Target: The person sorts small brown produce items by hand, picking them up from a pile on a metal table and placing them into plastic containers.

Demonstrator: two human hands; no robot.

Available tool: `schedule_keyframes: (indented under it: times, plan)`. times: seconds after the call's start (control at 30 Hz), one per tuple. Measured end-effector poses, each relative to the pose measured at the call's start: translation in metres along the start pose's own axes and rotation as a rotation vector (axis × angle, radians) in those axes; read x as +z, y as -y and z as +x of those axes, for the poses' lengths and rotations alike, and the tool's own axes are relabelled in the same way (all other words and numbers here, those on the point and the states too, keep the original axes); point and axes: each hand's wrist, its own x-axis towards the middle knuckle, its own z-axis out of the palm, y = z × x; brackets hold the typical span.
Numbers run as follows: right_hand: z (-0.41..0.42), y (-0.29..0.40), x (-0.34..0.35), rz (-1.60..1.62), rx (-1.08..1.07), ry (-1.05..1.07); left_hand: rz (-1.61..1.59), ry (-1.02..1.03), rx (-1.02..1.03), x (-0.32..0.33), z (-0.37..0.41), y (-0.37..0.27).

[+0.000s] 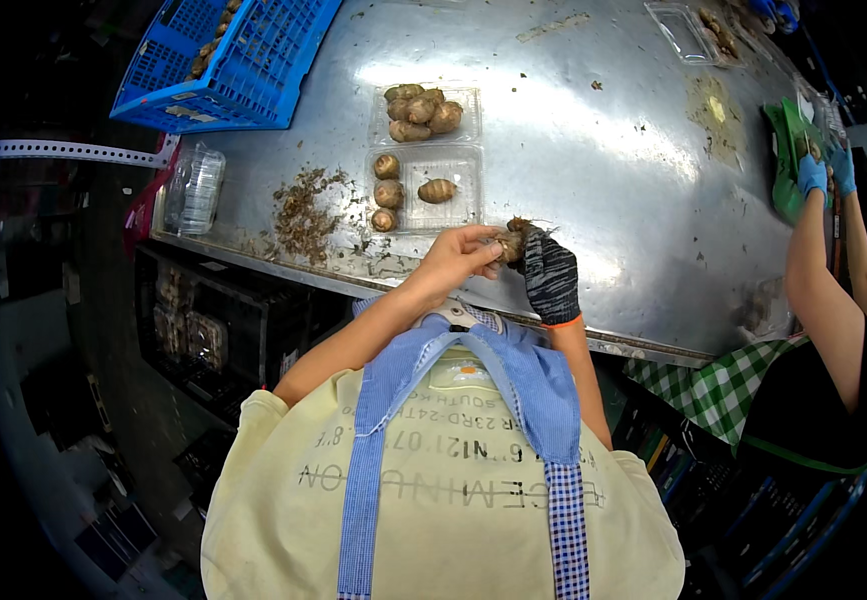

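Note:
My bare left hand [463, 259] grips one side of a brown taro corm [509, 246] near the table's front edge. On its other side my right hand [552, 274], in a dark grey knit glove with an orange cuff, also holds it; fine roots stick out at the top. Just beyond lies a clear plastic clamshell box [444, 221], open. Its near half holds three taro corms [388, 193] in a column at the left and a single corm [437, 190] near the middle. Several corms [422, 111] are heaped in the far half.
Root scraps [309, 210] litter the metal table [591, 165] at left, beside stacked clear containers [197, 191]. A blue crate [253, 75] with corms stands far left. At right, a co-worker's blue-gloved hands [814, 176] are by a green bag [784, 165]. Black crates [208, 315] sit below the left edge.

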Motion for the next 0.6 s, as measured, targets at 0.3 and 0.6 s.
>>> schedule_keyframes:
  times: [0.3, 0.6]
  plan:
    - [0.001, -0.018, -0.003, 0.681, 0.308, -0.226, 0.215, -0.168, 0.346, -0.015, 0.012, -0.018]
    - [-0.001, -0.016, -0.007, 0.66, 0.297, -0.179, 1.154, -0.631, 0.736, -0.064, 0.067, -0.065]
